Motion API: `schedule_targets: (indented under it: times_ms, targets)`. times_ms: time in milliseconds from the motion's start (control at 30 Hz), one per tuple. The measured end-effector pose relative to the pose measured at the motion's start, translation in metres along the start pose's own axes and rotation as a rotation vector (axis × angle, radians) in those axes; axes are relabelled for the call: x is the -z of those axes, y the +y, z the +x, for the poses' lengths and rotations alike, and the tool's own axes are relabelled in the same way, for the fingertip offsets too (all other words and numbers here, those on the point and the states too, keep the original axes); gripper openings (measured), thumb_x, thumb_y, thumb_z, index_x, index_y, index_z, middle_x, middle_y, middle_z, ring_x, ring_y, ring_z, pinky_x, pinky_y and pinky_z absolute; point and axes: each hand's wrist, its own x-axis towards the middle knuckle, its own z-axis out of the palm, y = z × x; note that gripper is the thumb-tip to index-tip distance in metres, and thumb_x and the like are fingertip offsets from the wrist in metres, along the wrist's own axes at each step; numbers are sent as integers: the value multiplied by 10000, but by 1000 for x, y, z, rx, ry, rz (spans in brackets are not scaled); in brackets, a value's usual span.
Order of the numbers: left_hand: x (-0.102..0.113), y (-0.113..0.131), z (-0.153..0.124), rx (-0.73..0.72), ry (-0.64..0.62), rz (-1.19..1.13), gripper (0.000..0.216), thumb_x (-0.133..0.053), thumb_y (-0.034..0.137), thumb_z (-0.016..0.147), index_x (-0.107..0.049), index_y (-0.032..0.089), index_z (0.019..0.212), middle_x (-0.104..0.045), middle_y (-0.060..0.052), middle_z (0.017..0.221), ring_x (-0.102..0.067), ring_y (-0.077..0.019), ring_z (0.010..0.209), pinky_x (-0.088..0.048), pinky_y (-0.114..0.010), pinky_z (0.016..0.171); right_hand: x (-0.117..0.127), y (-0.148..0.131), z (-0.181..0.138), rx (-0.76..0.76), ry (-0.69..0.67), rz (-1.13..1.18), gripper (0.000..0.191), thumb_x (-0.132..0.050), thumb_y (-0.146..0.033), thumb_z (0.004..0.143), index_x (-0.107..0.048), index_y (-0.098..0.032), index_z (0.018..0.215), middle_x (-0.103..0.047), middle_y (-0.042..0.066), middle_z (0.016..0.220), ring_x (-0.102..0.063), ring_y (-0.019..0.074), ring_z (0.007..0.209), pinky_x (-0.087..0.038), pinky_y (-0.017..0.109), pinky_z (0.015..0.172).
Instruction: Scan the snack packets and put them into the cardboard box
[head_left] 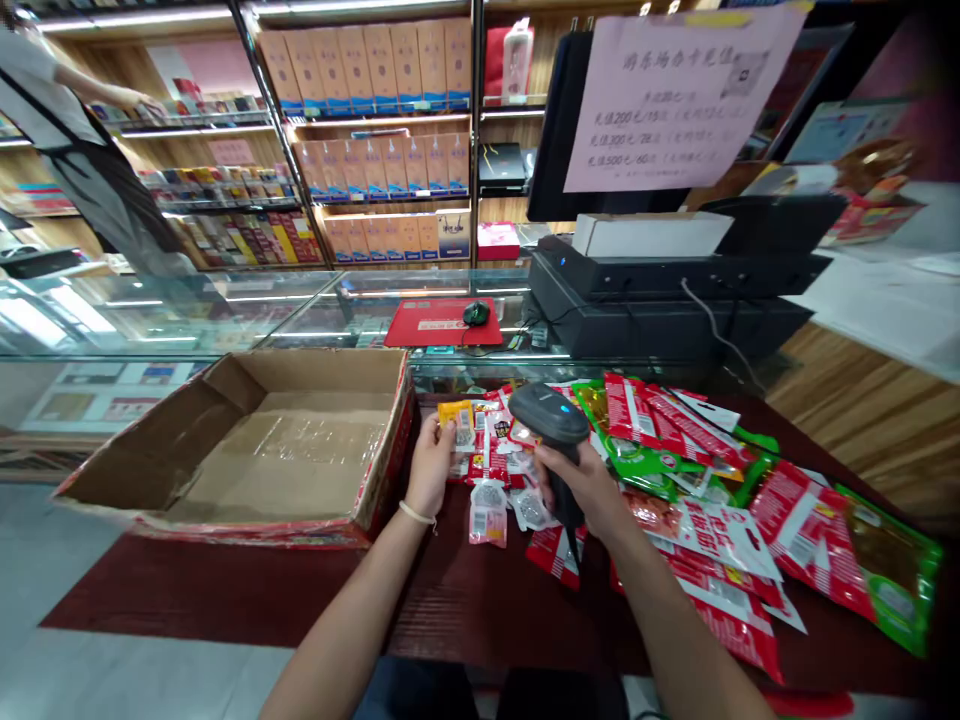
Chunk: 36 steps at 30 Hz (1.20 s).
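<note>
My right hand (pixel 581 490) is wrapped round the handle of a dark grey barcode scanner (pixel 550 415), with a small blue light on its top. The scanner's head points away from me over the snack packets. Between the thumb and fingers of my left hand (pixel 433 460) is a small yellow snack packet (pixel 459 422), its pale printed side facing up. Below it on the dark red table lie a small pink snack packet (pixel 489 512) and a silvery packet (pixel 531 508). A pile of red and white snack packets (pixel 694 420) and green ones (pixel 634 455) spreads out to the right.
An open cardboard box (pixel 285 440) stands on the left of the table (pixel 225 590). Behind are a glass counter (pixel 300 300), a red mouse pad (pixel 427 325) with a mouse (pixel 475 314), and a monitor with a pink sign (pixel 675 100). Another person (pixel 90 150) stands by the shelves.
</note>
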Motion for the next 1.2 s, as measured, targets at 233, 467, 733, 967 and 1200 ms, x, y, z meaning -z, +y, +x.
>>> schedule_targets:
  times_ms: [233, 467, 733, 967, 1200]
  targets:
    - [2, -3, 0, 121, -27, -205, 476, -709, 276, 748, -561, 199, 1193, -682, -96, 1148, -683, -200, 967, -560, -336, 839, -4, 7, -5, -110, -17, -92, 364, -756, -474, 716, -523, -213, 816, -512, -71, 464, -446, 98, 331, -392, 217, 335]
    - [0, 6, -1, 77, 94, -217, 604, -750, 320, 708, -578, 150, 1262, -699, -135, 1137, -695, -247, 949, -566, -361, 804, -4, 12, -3, -134, -16, -155, 379, -744, -474, 722, -538, -229, 924, -528, -75, 488, -451, 101, 339, -382, 213, 321]
    - [0, 11, -1, 34, 56, -169, 544, -717, 279, 728, -603, 147, 1244, -698, -110, 1152, -680, -242, 989, -561, -337, 809, -1, 13, -4, -90, -69, -261, 336, -736, -472, 718, -519, -217, 747, -517, -50, 457, -461, 110, 341, -376, 235, 359]
    - [-3, 6, -2, 76, 122, -231, 598, -764, 295, 699, -587, 146, 1251, -708, -120, 1123, -692, -232, 947, -566, -319, 778, -3, 8, -4, -125, -22, -173, 359, -738, -497, 714, -520, -216, 762, -509, -60, 465, -448, 101, 338, -386, 227, 343]
    - [-18, 33, -24, 5, 77, -299, 516, -738, 269, 747, -596, 157, 1231, -709, -104, 1107, -688, -185, 895, -546, -255, 736, -13, -12, 1, -64, -22, -123, 377, -701, -509, 747, -486, -210, 666, -494, -58, 466, -449, 94, 325, -384, 215, 332]
